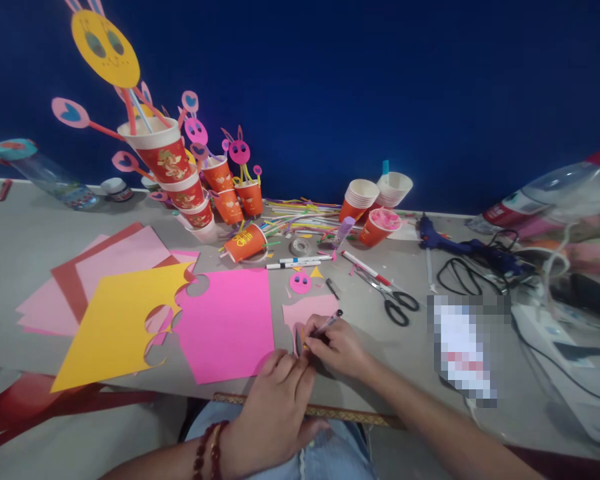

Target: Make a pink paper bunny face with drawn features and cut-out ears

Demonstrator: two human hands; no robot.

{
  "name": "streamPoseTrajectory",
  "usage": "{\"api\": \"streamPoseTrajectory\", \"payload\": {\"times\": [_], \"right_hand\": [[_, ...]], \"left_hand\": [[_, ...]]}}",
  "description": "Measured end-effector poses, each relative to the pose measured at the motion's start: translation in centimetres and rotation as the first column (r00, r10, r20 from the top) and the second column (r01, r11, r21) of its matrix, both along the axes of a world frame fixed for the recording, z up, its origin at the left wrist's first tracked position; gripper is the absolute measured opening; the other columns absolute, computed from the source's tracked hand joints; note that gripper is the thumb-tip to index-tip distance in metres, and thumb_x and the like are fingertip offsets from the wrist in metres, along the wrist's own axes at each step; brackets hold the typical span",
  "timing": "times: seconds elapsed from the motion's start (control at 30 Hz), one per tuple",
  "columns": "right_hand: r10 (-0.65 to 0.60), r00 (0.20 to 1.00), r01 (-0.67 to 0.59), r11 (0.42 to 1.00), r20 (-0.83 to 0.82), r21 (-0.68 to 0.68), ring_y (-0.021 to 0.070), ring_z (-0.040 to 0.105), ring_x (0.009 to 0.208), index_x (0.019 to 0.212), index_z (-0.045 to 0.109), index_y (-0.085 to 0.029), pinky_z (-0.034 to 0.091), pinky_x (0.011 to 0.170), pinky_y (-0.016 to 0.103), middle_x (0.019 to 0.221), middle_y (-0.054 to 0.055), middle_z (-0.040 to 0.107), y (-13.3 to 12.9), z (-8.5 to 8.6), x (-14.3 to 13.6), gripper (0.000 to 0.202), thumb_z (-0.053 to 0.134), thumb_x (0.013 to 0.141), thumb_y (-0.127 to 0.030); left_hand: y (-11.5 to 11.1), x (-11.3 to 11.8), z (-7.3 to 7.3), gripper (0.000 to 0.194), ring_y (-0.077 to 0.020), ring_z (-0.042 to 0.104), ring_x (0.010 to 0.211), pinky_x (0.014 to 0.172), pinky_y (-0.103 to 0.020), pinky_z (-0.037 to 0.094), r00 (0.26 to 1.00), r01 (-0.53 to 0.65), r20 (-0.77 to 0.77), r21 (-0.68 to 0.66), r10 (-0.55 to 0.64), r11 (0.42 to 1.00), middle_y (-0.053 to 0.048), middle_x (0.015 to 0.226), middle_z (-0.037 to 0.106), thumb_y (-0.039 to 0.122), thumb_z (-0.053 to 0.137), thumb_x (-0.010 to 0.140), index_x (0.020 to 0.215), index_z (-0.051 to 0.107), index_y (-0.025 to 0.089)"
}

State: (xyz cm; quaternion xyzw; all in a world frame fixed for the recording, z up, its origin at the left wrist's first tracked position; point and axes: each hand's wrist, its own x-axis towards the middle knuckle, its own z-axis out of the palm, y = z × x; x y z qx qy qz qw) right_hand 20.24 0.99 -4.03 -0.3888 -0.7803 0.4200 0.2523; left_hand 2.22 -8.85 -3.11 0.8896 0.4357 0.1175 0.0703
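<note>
My right hand point(337, 343) is closed round a dark-capped pen point(327, 324), its lower end hidden by the fingers. Beneath the fingertips lies a light pink paper piece point(310, 309) with cut edges; a bit of yellow shows by the fingers. My left hand point(280, 400) lies flat at the table edge, its fingertips beside the pen hand and against the lower end of the pink piece. Just beyond sits a small pink round paper face point(301, 282) with blue eyes. Left of it rests a bright pink sheet point(230, 327) with round cut-outs.
A yellow sheet point(110, 320) overlaps other coloured sheets at left. Decorated paper cups point(163, 160) stand behind them. Scissors point(397, 307), markers point(300, 263), a tape roll point(301, 247) and a glue stick point(343, 232) lie or stand ahead. Right are a glue gun point(455, 243), cables and a bottle point(545, 193).
</note>
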Motion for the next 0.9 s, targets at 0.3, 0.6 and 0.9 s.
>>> {"api": "streamPoseTrajectory", "payload": {"times": [0.3,0.6,0.9], "right_hand": [[0.012,1.0,-0.013,0.999,0.028,0.039,0.016,0.061,0.064,0.076,0.06,-0.022,0.042,0.065,0.026,0.069,0.001,0.067,0.03,0.43,-0.14,0.012,0.05,0.082,-0.019],[-0.001,1.0,0.0,1.0,0.017,0.029,0.0157,0.062,0.065,0.077,0.062,-0.022,0.043,0.066,0.026,0.071,0.0,0.068,0.18,0.24,-0.12,0.013,0.05,0.082,-0.02],[-0.017,1.0,0.016,1.0,0.025,0.027,0.0165,0.063,0.068,0.077,0.062,-0.021,0.045,0.068,0.026,0.073,0.002,0.069,0.29,0.23,-0.17,0.014,0.049,0.084,-0.021]], "left_hand": [[-0.03,0.01,0.09,0.068,-0.03,0.053,0.116,0.108,-0.045,0.031,1.0,0.007,-0.012,-0.001,-0.007,1.0,-0.014,0.128,0.064,0.067,0.046,0.094,0.128,0.059,0.009],[0.07,-0.04,0.01,0.07,-0.0295,0.053,0.118,0.111,-0.045,0.029,1.0,0.006,-0.012,0.001,-0.006,1.0,-0.014,0.131,0.064,0.068,0.044,0.094,0.129,0.058,0.009],[-0.09,-0.06,0.06,0.071,-0.0293,0.053,0.12,0.112,-0.045,0.029,1.0,0.003,-0.014,-0.001,-0.003,1.0,-0.014,0.133,0.063,0.069,0.044,0.094,0.129,0.059,0.01]]}}
